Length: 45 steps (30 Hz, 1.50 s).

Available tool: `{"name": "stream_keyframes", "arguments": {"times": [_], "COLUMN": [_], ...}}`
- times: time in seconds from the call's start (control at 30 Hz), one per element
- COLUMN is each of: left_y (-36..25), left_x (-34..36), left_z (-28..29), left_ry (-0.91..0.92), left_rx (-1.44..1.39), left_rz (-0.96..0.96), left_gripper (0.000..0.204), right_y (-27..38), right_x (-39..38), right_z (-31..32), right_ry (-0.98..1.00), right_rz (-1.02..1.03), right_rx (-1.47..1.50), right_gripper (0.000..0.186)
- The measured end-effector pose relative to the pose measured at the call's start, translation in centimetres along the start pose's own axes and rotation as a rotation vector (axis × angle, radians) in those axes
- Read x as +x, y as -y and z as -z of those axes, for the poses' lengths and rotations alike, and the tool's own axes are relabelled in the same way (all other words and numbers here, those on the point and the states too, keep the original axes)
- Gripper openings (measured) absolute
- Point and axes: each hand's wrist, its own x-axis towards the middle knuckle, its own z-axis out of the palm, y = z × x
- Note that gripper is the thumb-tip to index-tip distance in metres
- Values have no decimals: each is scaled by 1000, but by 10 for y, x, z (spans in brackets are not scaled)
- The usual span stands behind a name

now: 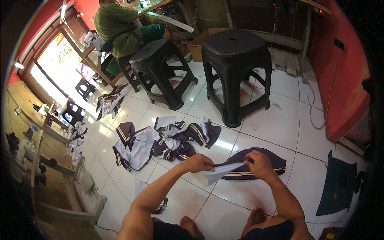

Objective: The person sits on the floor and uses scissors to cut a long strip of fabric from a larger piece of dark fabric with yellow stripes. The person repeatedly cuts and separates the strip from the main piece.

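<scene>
A dark fabric piece with yellow and white stripes and a pale grey part is stretched between my hands above the tiled floor. My left hand is closed, pinching the edge at its left end. My right hand is closed on the cloth farther right; something small with blue and red shows at its fingers, too small to name. Beyond my left hand lies a loose pile of striped dark and pale grey fabric pieces. A smaller scrap is partly hidden behind my left forearm.
Two black plastic stools stand ahead. A person in a green shirt sits at a worktable at the far left. A dark green cloth lies at the right, near a red wall. Wooden framing lines the left side.
</scene>
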Motion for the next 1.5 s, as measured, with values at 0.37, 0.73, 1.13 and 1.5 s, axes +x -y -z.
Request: {"name": "stream_keyframes", "arguments": {"times": [0.37,0.73,1.13,1.5], "left_y": [22,59,42,48], "left_x": [-12,-2,0,-7], "left_z": [19,2,15,10], "left_ry": [-100,-151,-32,-132], "left_rx": [-50,-61,170,103], "left_rz": [127,53,-20,-10], "left_gripper": [30,27,39,32], "right_y": [-39,-47,-35,-45], "right_x": [1,-3,-2,-4], "right_z": [63,67,63,62], "right_ry": [-409,-391,-377,-325], "right_rz": [-96,-224,-177,-215], "right_rx": [-248,-206,-172,-259], "right_gripper": [13,11,13,15]}}
